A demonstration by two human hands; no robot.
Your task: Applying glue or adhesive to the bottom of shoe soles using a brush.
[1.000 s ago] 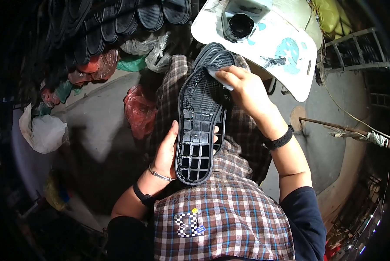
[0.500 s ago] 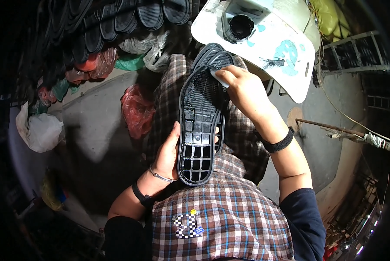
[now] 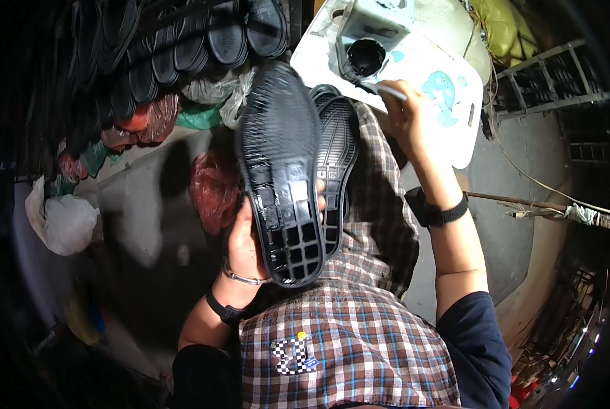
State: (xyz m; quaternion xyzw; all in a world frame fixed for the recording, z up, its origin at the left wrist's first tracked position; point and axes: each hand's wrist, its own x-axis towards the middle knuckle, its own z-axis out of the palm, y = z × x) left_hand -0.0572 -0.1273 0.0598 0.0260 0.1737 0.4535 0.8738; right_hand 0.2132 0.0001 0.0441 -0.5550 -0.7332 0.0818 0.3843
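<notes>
My left hand [image 3: 242, 238] is closed around a black shoe sole [image 3: 281, 198], thumb along its left edge and fingers behind it. The sole's grid-like heel points toward me, and its ribbed front part looks wet and shiny. Just behind and to the right lie more black soles [image 3: 339, 133], over my lap. My right hand [image 3: 414, 123] pinches the pale handle of a brush [image 3: 392, 91]. The dark brush tip reaches the lip of a white cut-open container [image 3: 380, 20], beside its round, black-smeared opening [image 3: 366, 56].
The container stands on a white stool top [image 3: 455, 129] with blue-green patches. Rows of stacked black soles [image 3: 226, 37] fill the far left. Plastic bags, including a red one [image 3: 215, 184] and a white one [image 3: 63, 221], lie on the left. A metal rack [image 3: 550, 78] stands at right.
My right hand has moved the brush from the sole's front part up and right to the container. The held sole has shifted left and tilted, exposing more of the soles behind it.
</notes>
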